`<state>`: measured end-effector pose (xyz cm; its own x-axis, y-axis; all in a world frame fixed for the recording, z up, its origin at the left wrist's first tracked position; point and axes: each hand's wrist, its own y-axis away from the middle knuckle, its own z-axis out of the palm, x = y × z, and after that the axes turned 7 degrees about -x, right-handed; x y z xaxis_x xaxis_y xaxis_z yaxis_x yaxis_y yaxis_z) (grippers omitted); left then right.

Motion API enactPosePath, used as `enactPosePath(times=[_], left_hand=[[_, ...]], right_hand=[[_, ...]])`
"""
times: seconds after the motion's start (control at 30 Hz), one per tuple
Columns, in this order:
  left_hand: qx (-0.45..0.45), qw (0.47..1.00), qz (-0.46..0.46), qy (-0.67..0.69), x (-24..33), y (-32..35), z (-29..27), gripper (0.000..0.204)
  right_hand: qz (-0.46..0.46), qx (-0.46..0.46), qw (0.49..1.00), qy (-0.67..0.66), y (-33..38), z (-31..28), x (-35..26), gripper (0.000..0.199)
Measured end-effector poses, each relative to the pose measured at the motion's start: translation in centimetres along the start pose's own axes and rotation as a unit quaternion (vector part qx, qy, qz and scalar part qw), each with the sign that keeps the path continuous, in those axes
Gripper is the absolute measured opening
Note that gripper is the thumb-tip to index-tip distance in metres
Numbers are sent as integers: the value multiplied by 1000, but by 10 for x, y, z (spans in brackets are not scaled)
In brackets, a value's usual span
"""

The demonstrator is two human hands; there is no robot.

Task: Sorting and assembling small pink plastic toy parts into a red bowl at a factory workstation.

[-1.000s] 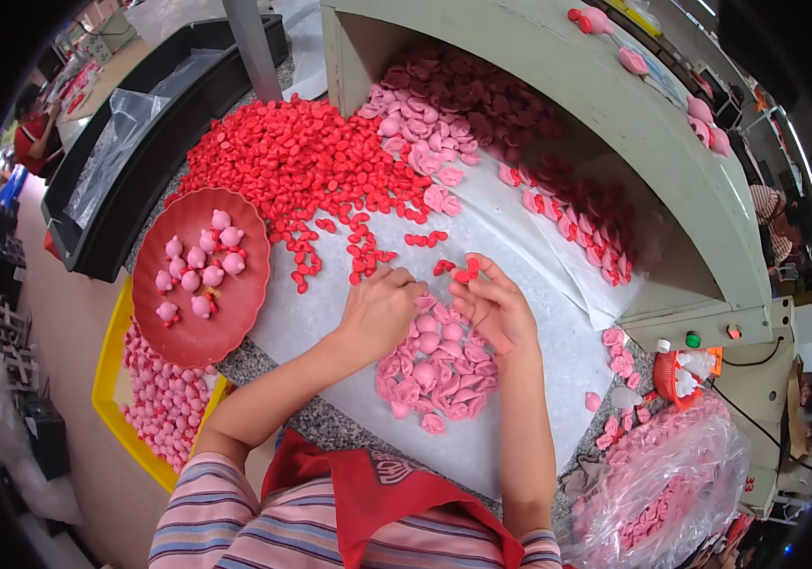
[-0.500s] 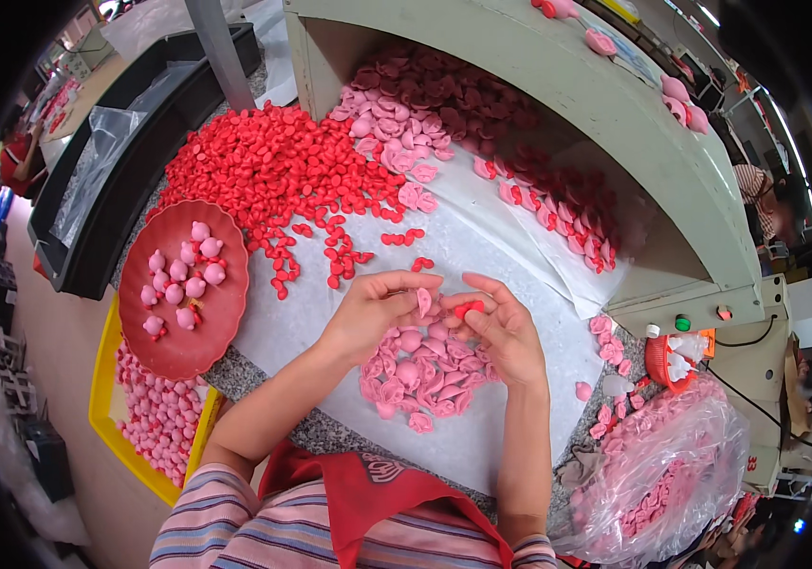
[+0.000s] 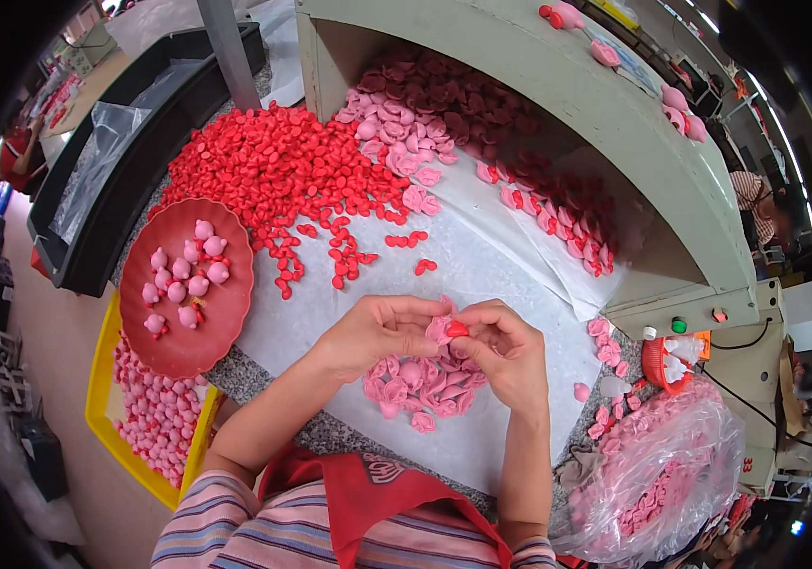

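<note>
Pink and red meet at my fingertips: my left hand [image 3: 373, 334] pinches a pink piece [image 3: 437, 331] between thumb and forefinger, while my right hand [image 3: 512, 356] has a narrow hold on a red bead [image 3: 458, 329] at its side. Both sit right in the grip, above the white paper [image 3: 510, 275]; fingers cover part of the join, so I cannot tell how far the two are seated together.

The pink piece looks thin and bendable, so a light left pinch near its rim should keep its folds from creasing. My right thumb would do best to back the bead squarely, pressing straight on and not sideways, with the hands level and close. A small turn of the wrists would bare the join for checking.

Just below the grip lies a pink pile [image 3: 422, 386]; beyond it to the left spreads a red heap [image 3: 268, 161]. Farther left of the grip, a scalloped dish [image 3: 188, 353] bears small pink figures [image 3: 181, 268].
</note>
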<state>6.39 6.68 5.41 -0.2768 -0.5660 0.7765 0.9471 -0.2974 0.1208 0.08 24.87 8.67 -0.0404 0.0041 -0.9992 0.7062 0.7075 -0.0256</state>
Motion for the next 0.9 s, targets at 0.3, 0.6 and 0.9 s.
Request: enactPosePath(times=[0.3, 0.6, 0.9], left_hand=[[26, 961, 122, -247, -1, 4, 8, 29], [101, 980, 70, -155, -2, 2, 24, 20], [-14, 976, 61, -210, 10, 4, 17, 19]], right_hand=[[69, 4, 991, -117, 9, 1, 2, 20], [114, 57, 987, -100, 17, 11, -3, 21], [148, -4, 972, -183, 23, -3, 3, 19]])
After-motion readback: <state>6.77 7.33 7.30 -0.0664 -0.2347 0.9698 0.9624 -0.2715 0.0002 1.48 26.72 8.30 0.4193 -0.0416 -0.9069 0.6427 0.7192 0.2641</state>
